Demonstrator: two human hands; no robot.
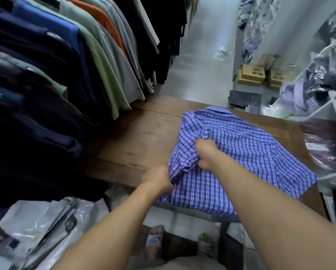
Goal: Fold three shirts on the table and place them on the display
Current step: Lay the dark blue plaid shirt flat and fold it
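As the shirt (241,149) lies half-spread on the worktop (136,141), the left hand (158,180) and right hand (205,152) both have fingers (201,144) clenched on its left side: early folding, seemingly; no finished shirts visible.

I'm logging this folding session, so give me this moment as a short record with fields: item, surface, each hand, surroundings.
item: blue checked shirt, collar at the far end, left side bunched up
surface: wooden table; the shirt's near end hangs over its edge
left hand: grips the shirt's near left edge
right hand: grips bunched fabric by the left sleeve
to the left: rack of hanging shirts
to the right: bagged maroon garment
fold stage: not yet a compact fold
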